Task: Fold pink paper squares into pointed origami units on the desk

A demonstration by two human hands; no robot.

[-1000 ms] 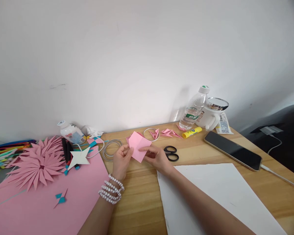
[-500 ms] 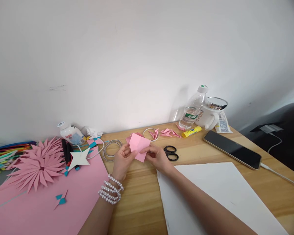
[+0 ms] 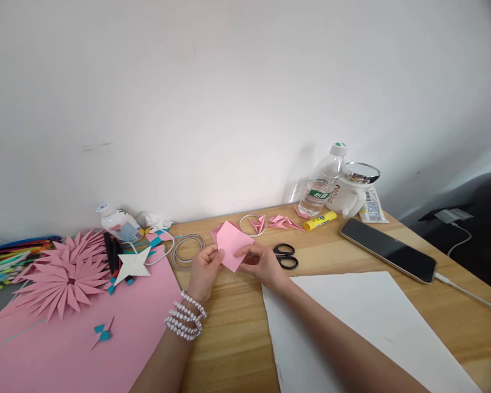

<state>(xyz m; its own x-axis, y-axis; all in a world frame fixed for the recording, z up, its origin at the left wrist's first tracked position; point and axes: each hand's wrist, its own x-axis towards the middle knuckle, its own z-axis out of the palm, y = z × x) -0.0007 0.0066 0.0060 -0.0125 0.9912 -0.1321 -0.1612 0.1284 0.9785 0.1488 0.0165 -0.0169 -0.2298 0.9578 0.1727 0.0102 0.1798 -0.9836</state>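
Note:
A creased pink paper [image 3: 233, 243] is held up between both hands above the wooden table [image 3: 225, 338]. My left hand [image 3: 207, 266], with a beaded bracelet on the wrist, pinches its left edge. From the right side my right hand [image 3: 262, 265] grips the same paper, thumb on the front and fingers partly behind it. More pink paper lies just behind the held piece, partly hidden. Black-handled scissors [image 3: 286, 256] rest to the right of my right hand. Folded pink pieces [image 3: 284, 221] lie farther back.
Left: pink sheet [image 3: 143, 327], spiky pink paper shapes [image 3: 69, 281], white paper star [image 3: 133, 266], white bottle [image 3: 120, 224], coiled cable [image 3: 188, 251]. Right: white board [image 3: 352, 316], phone [image 3: 387, 250], glue stick [image 3: 319, 220], water bottle [image 3: 321, 185], mug [image 3: 346, 196]. A wall stands behind.
The pink paper has turned slightly between my hands, and its lower corner has moved left. My left thumb has shifted to the paper's left edge.

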